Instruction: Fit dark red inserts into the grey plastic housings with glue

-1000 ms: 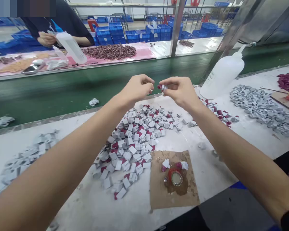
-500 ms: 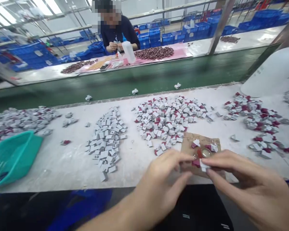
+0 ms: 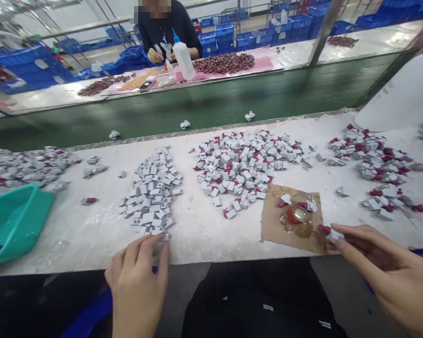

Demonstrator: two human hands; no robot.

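Observation:
My right hand (image 3: 377, 263) pinches a small grey-and-dark-red plastic part (image 3: 335, 234) between thumb and fingers, just off the right edge of a cardboard piece (image 3: 275, 225). On that cardboard lie two similar parts (image 3: 285, 200) and a small round red-rimmed container (image 3: 296, 214) in a wet brown patch. At the near end of a heap of plain grey plastic pieces (image 3: 151, 188), my left hand (image 3: 143, 267) has its thumb and index finger closed about one grey piece (image 3: 165, 237), partly hidden by the fingers.
Mixed grey-and-red parts form a heap (image 3: 239, 164) at the centre, with more heaps left and right. A green basket (image 3: 38, 211) stands at left, a large white container (image 3: 391, 98) at right. Beyond runs a green conveyor (image 3: 211, 103); a person (image 3: 172, 33) sits across it.
My left hand has moved left from beside the cardboard to the grey heap. My right hand has shifted right with its part, uncovering the cardboard. Parts on the conveyor appear further left.

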